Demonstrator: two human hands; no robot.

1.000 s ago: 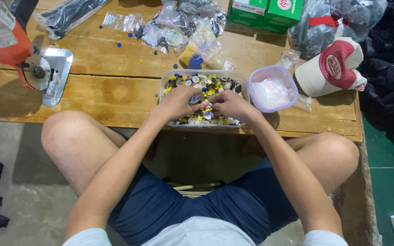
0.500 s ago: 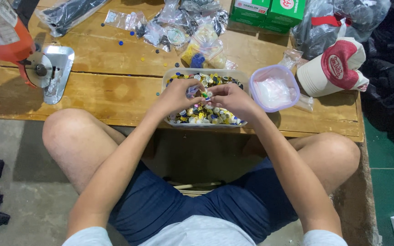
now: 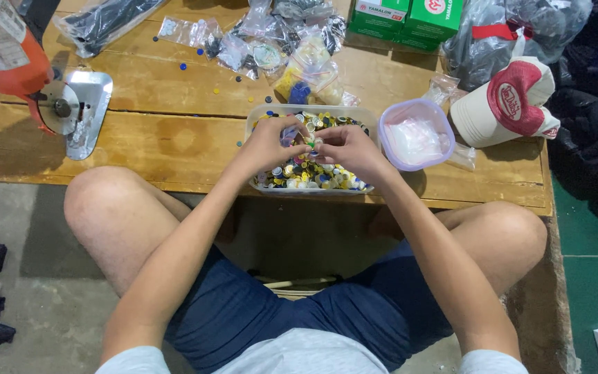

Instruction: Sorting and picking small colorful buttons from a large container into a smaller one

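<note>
Grip: both hands meet over the tray; left hand [image 3: 269, 144] and right hand [image 3: 349, 149] pinch something small and pale between fingertips, too small to identify.
Tray: clear plastic tray [image 3: 261, 118] of mixed coloured buttons [image 3: 306, 176], at the near edge of the wooden surface [image 3: 167, 138], straight ahead of the knees.
Doing it well: I'd judge it best to keep the fingertips low over the tray, so a slipped piece falls back in.
Beside: lilac-rimmed tub [image 3: 415, 134], just right of the tray.
Left: orange cutting machine [image 3: 19, 66].
Farther: small plastic bags [image 3: 264, 41]; cap [image 3: 510, 104]; green boxes [image 3: 406, 17].
</note>
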